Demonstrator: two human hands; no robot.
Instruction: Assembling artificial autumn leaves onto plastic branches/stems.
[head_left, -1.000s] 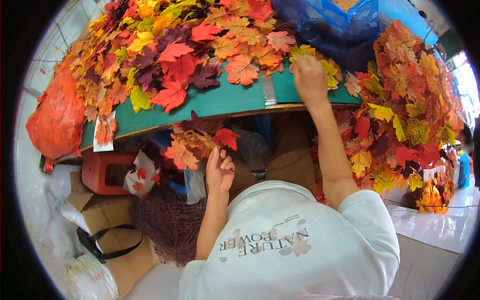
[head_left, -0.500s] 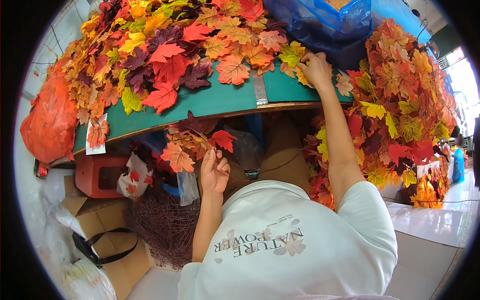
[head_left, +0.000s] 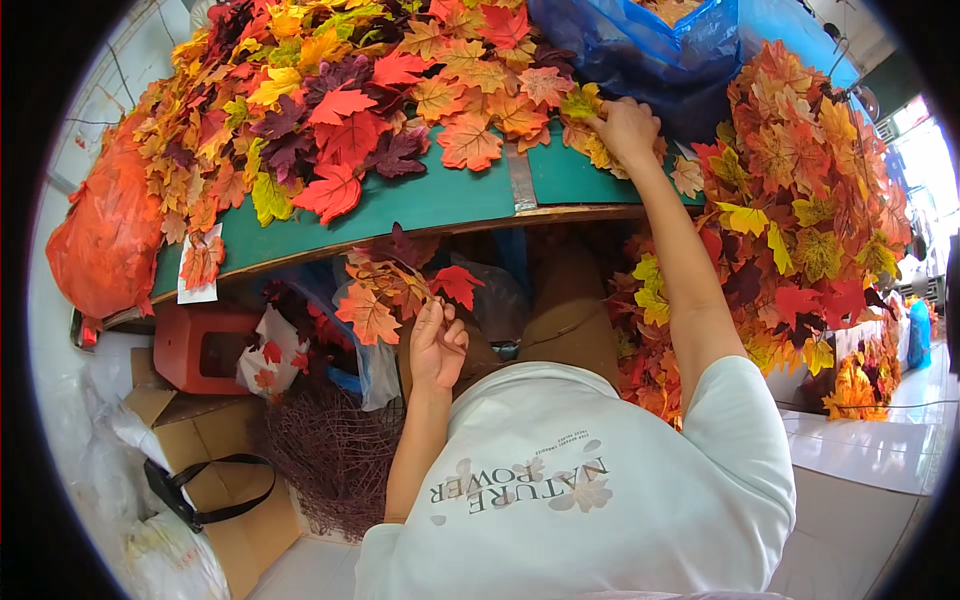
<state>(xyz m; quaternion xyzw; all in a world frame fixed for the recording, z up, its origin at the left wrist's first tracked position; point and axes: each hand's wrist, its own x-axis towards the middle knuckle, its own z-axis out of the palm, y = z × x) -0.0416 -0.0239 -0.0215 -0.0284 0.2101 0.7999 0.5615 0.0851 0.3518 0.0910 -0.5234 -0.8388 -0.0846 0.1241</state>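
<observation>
Right grip (head_left: 628, 132) is resting at the near part of the table (head_left: 450, 205), its fingers curling down and its fingertips pointing left into a small pile of yellow leaves (head_left: 582, 103). Whether it is closing on one of them, the view is not showing clearly, so I cannot tell. These leaves are lying just to the left of the fingertips and partly under them, with the pile's long axis running roughly away from the person, from the table's front side toward the blue bag (head_left: 650, 55) behind. An orange leaf (head_left: 468, 141) is lying farther left on the green top, well apart from the fingers.

Left grip (head_left: 440, 340) is pinching the stem end of a leaf bunch (head_left: 395, 285) between thumb and fingers, holding it low, just in front of the table edge and over the lap. The bunch's long axis is running up and to the left from the pinch, most leaves fanning out that way, while one red leaf (head_left: 457, 284) is sticking out to the upper right. Of the two hands, the right is being clearly the nearer to the yellow leaves; the left is sitting lower and well to their left
</observation>
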